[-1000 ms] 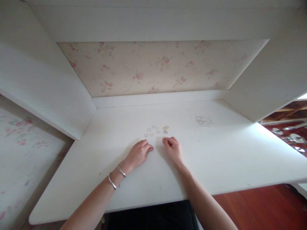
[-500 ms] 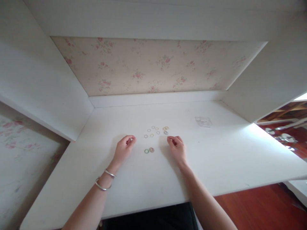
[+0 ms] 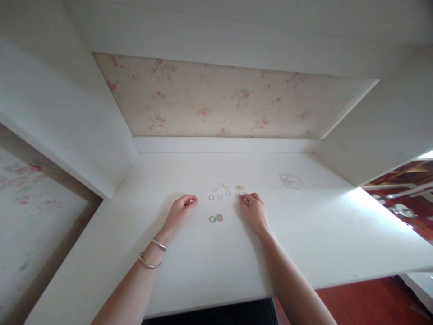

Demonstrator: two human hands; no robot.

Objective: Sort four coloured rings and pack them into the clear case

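Note:
Several small thin rings [image 3: 221,191] lie in a loose cluster on the white desk [image 3: 203,262]. A green ring [image 3: 212,219] and a brownish ring [image 3: 219,217] lie side by side nearer to me. My left hand [image 3: 180,210] rests on the desk to the left of that pair, its fingers curled in with nothing visible in them. My right hand [image 3: 254,210] lies to the right, and its curled fingertips pinch a small ring [image 3: 237,194] at the cluster's right edge. Two bangles [image 3: 150,255] circle my left wrist.
A small clear plastic bag [image 3: 291,180] lies flat at the right rear of the desk. White side panels and a floral back wall [image 3: 219,99] close in the desk on three sides. Red-brown floor [image 3: 372,302] shows past the front right edge.
My left hand drew away to the left, uncovering the green and brownish rings. My right hand slid a little forward until its fingertips reached the ring cluster.

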